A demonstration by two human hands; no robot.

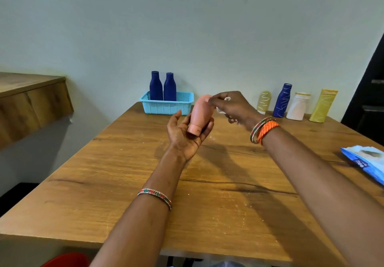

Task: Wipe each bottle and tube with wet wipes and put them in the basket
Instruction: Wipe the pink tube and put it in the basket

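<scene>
Pink bottle (200,114) cap-down in your left hand (187,135) grip; your right hand (229,105) pinches wipe (220,111) against its top.

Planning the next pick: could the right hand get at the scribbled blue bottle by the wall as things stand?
Probably yes, once freed. The right hand holds a wipe against the pink bottle. The blue bottle stands upright just beyond it, with bare table between; its neighbours stand close.

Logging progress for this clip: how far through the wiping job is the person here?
Done: two blue bottles stand in the basket. In hand: the left hand holds the pink bottle while the right hand wipes it with a wet wipe. Left: four marked containers by the wall.
</scene>
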